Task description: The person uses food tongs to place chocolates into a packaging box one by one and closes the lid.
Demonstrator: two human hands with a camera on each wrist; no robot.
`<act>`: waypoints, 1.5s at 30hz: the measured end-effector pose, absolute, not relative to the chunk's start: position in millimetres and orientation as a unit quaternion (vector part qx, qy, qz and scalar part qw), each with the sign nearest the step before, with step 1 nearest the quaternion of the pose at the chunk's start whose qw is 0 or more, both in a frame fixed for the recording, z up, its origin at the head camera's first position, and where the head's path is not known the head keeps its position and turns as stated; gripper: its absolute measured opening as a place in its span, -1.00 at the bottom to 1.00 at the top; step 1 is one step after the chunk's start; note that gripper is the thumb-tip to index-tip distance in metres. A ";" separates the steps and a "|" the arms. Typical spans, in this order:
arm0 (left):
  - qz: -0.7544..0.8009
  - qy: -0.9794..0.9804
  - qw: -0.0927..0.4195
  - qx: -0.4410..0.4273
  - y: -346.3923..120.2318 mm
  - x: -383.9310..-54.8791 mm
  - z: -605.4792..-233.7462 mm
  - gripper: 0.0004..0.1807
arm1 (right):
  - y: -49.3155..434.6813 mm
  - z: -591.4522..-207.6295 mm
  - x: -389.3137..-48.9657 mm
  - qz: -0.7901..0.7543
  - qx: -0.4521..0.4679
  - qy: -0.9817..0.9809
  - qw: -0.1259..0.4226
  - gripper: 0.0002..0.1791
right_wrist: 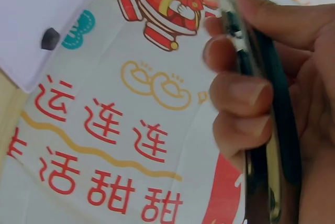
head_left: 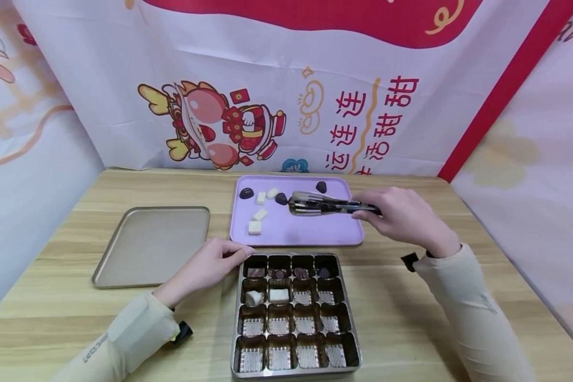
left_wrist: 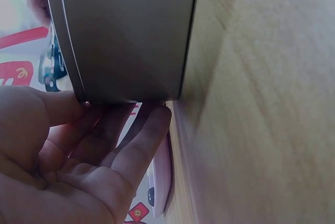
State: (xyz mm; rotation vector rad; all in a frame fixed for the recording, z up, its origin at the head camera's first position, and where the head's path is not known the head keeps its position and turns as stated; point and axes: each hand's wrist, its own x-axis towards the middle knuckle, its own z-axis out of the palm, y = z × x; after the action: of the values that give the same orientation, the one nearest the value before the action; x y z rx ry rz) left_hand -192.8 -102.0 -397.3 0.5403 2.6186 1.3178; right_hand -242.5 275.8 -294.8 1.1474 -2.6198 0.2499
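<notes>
My right hand (head_left: 403,217) grips metal tongs (head_left: 322,204) with black handles above the lilac tray (head_left: 315,231). Just beyond the tong tips lies a dark chocolate (head_left: 281,199); whether they touch it, I cannot tell. In the right wrist view the fingers curl round the tongs' handle (right_wrist: 272,124). The left hand (head_left: 215,260) rests its fingertips on the back left corner of a metal tin (head_left: 296,374). In the left wrist view, relaxed fingers (left_wrist: 138,150) lie against the tin's wall (left_wrist: 125,35). Chocolates fill the tin's back row, and two white pieces (head_left: 279,295) sit in the second.
White chocolates (head_left: 254,227) and more dark ones (head_left: 246,193) are scattered on the lilac tray. A flat metallic lid or tray (head_left: 157,244) lies on the wooden table (head_left: 387,318) at the left. A printed white cloth (head_left: 258,58) stands behind and beside the table.
</notes>
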 end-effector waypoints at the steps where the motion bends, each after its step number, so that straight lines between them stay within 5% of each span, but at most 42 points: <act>1: 0.440 0.875 0.080 0.182 -101.7 -192.7 -398.2 -0.71 | 278.8 -297.5 -240.6 0.093 0.406 -0.899 0.137 -0.72; 9: 0.445 0.872 0.089 0.185 -98.6 -193.1 -397.3 -0.70 | 298.8 -306.5 -218.7 0.125 0.465 -0.868 0.121 -0.71; 22: 0.444 0.873 0.088 0.181 -103.1 -193.7 -395.9 -0.71 | 295.9 -296.6 -206.9 0.133 0.519 -0.845 0.011 -0.76; 45: 0.436 0.879 0.082 0.174 -101.1 -192.9 -395.9 -0.69 | 287.9 -297.0 -195.6 0.095 0.523 -0.847 0.001 -0.69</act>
State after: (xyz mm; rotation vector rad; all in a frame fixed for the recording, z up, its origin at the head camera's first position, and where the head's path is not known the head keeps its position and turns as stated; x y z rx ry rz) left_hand -192.9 -101.1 -395.9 0.5190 2.6258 1.3021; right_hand -195.6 287.9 -297.0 1.6427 -2.6579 0.2976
